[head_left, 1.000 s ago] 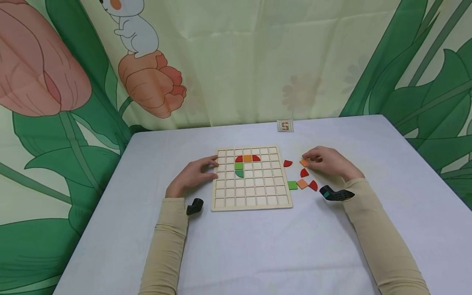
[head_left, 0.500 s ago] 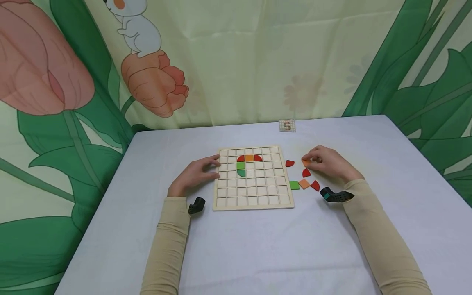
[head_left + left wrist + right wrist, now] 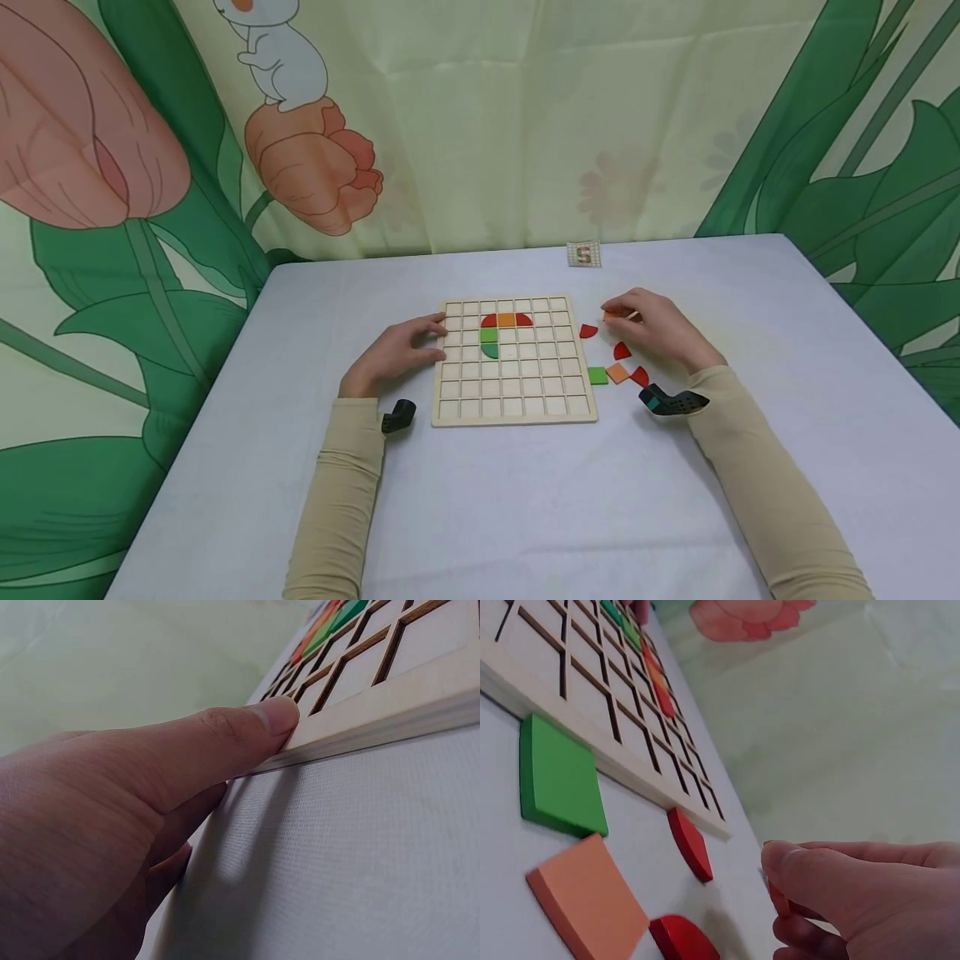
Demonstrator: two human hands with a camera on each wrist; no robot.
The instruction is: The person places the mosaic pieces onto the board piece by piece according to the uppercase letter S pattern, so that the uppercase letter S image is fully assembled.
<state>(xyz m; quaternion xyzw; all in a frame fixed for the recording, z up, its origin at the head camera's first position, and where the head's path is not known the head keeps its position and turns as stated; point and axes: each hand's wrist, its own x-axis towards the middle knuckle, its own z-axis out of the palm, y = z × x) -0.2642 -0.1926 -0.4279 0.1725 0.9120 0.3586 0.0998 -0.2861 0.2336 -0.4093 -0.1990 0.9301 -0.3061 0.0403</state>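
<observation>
My left hand (image 3: 393, 354) rests at the left side of a wooden grid board (image 3: 513, 419). In the left wrist view its thumb (image 3: 277, 716) touches the board's rim, the fingers partly hidden below it. Right of the board, my right hand (image 3: 660, 327) pinches an orange tile (image 3: 778, 900) between thumb and fingers, raised off the table; most of the tile is covered. Set in the board are two red quarter-circles (image 3: 489, 321) with an orange square (image 3: 506, 320) between them, then a light green square (image 3: 489, 335) and a dark green quarter-circle (image 3: 491, 351).
Beside the board's right edge lie a green square (image 3: 597, 376), an orange square (image 3: 618, 372) and red quarter-circles (image 3: 588, 331). A small card with a gridded pattern (image 3: 583, 254) lies at the table's back edge. A printed curtain (image 3: 480, 125) hangs behind the white table (image 3: 480, 517).
My right hand has lifted the orange tile from the table and moved slightly left and away from me with it. The left hand stays at the board's edge.
</observation>
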